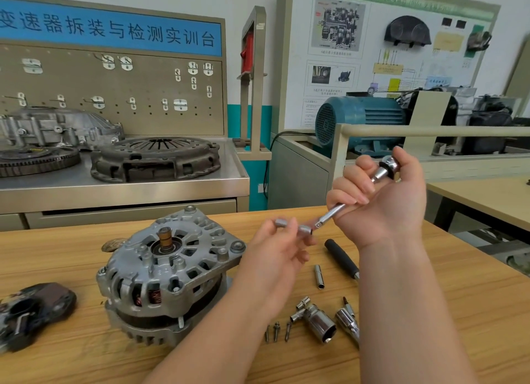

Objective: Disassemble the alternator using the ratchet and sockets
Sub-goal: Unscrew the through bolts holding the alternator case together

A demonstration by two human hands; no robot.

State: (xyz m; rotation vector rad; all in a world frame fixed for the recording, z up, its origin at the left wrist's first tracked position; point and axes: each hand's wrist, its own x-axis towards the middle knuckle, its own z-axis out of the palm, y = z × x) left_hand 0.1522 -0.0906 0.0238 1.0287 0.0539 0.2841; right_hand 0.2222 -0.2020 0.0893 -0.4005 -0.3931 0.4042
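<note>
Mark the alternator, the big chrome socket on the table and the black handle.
alternator (143, 274), head view, grey housing.
big chrome socket (321, 323), head view, side wall.
black handle (341, 257), head view, mid-length.

— Free bench (57, 257)?
— Bare wood left of alternator (172, 274), up to black cover (31, 312); also far right side.
— Obstructions?
— Right of alternator: three bolts (276, 331), large sockets (321, 322), slim socket (319, 276), black handle (341, 256), closely set. Above these, left hand (284, 249) and right hand (381, 200) raised.

Left hand (282, 247) in a fingertip pinch, right hand (383, 200) higher, fingers curled.
</note>
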